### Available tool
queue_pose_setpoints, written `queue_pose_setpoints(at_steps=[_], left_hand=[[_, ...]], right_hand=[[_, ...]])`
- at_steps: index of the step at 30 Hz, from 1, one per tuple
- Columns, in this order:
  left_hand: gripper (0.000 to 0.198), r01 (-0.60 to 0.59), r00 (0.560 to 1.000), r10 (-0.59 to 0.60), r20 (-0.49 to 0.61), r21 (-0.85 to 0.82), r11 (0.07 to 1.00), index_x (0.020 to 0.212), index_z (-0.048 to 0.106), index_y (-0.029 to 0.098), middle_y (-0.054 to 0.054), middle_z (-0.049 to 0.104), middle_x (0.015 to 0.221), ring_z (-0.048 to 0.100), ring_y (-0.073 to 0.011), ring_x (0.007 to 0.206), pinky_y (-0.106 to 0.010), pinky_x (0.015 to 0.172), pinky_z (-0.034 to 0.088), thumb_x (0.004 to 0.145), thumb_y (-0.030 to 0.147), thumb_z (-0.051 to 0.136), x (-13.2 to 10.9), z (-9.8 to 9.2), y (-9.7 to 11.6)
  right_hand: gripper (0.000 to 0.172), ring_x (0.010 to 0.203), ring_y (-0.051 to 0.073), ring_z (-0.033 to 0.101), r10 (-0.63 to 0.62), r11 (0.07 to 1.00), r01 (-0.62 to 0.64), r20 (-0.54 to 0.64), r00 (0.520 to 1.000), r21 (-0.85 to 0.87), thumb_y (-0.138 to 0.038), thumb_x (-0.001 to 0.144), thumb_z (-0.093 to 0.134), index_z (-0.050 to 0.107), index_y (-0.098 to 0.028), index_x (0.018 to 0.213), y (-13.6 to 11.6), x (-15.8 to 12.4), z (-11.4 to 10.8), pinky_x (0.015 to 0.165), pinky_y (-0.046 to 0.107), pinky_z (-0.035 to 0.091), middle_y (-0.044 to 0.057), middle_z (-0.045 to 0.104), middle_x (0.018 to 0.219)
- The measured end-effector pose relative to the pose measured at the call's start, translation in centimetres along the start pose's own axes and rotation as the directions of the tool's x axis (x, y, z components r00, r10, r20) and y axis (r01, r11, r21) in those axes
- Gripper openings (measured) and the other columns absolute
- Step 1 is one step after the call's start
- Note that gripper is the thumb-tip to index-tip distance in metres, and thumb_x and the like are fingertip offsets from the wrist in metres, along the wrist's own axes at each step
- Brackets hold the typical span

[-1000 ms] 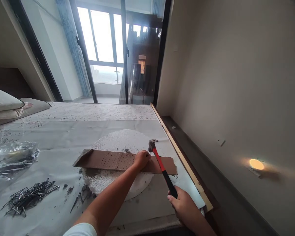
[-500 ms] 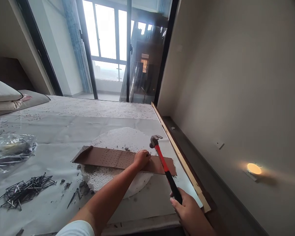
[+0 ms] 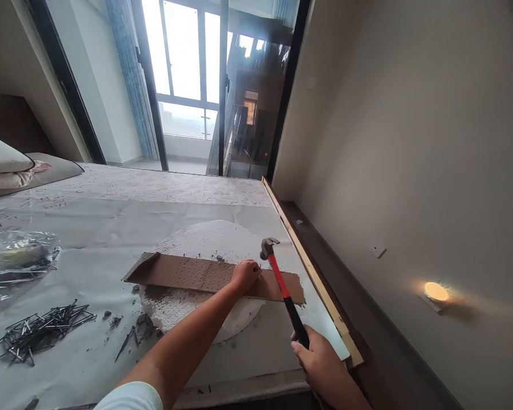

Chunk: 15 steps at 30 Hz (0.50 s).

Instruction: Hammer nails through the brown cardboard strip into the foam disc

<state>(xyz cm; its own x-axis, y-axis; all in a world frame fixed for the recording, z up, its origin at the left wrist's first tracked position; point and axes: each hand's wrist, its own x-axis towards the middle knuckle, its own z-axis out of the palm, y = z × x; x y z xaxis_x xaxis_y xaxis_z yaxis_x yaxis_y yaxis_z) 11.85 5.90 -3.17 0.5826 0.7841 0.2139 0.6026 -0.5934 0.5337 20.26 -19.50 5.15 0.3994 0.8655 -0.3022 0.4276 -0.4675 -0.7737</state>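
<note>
A claw hammer (image 3: 283, 283) with a red and black handle is gripped low down by my right hand (image 3: 320, 356). Its head hovers just right of my left hand (image 3: 244, 277), above a brown board (image 3: 171, 272). Rows of small holes mark the board's middle, and its left end is bent up. Against the board, my left hand pinches a nail (image 3: 259, 267), of which only a short dark piece shows. Beneath the board lies a round white foam sheet (image 3: 222, 236). A heap of loose nails (image 3: 43, 330) rests at the lower left.
A clear plastic bag (image 3: 19, 259) lies at the left, near pillows (image 3: 4, 156). Grey crumbs (image 3: 145, 324) and a few loose nails are scattered beside the foam. Along the right edge of the covered bed (image 3: 111, 222) runs a wooden strip (image 3: 312, 273), with the wall beyond.
The hammer's head has dropped slightly and the right hand has shifted a little left. My left hand stays in place on the board. The whole view has moved slightly.
</note>
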Motion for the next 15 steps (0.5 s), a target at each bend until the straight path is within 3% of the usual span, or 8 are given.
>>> queue_pose_setpoints(at_steps=[2,6,12,15], left_hand=[[0.020,0.021,1.000,-0.021,0.006,0.010,1.000,0.068,0.067,0.018,-0.006,0.066,0.079,0.057,-0.0184,0.076,-0.026,0.063,0.037,0.077,0.027,0.052,0.0,-0.1,0.1],[0.018,0.013,1.000,-0.014,0.015,0.013,1.000,0.069,0.068,0.019,-0.005,0.066,0.080,0.058,-0.0180,0.078,-0.027,0.068,0.039,0.075,0.026,0.053,-0.1,-0.3,0.3],[0.019,0.054,0.998,-0.056,0.025,0.055,0.997,0.069,0.069,0.020,-0.005,0.067,0.080,0.058,-0.0183,0.081,-0.027,0.071,0.039,0.075,0.025,0.051,-0.2,-0.5,0.6],[0.019,0.028,0.999,-0.029,0.037,0.039,0.999,0.067,0.069,0.019,-0.006,0.067,0.080,0.058,-0.0187,0.081,-0.028,0.072,0.040,0.073,0.024,0.051,-0.2,-0.5,0.5]], right_hand=[[0.014,0.067,0.019,0.055,-0.004,1.000,0.004,0.045,0.999,-0.019,-0.028,0.073,0.045,0.054,-0.018,0.077,-0.2,0.0,0.0,0.061,0.027,0.040,0.005,0.059,0.070],[0.020,0.074,0.020,0.055,-0.078,0.997,0.078,0.007,0.997,-0.005,-0.032,0.075,0.041,0.054,-0.019,0.082,-0.5,-0.4,-0.3,0.068,0.029,0.040,0.006,0.060,0.077],[0.013,0.070,0.020,0.054,-0.041,0.999,0.042,0.053,0.998,-0.031,-0.026,0.070,0.043,0.052,-0.017,0.075,0.3,0.2,0.4,0.066,0.029,0.040,0.005,0.058,0.072],[0.015,0.066,0.018,0.054,-0.075,0.997,0.075,0.006,0.997,0.017,-0.028,0.073,0.044,0.054,-0.018,0.078,0.7,0.1,0.5,0.061,0.027,0.040,0.003,0.057,0.067]])
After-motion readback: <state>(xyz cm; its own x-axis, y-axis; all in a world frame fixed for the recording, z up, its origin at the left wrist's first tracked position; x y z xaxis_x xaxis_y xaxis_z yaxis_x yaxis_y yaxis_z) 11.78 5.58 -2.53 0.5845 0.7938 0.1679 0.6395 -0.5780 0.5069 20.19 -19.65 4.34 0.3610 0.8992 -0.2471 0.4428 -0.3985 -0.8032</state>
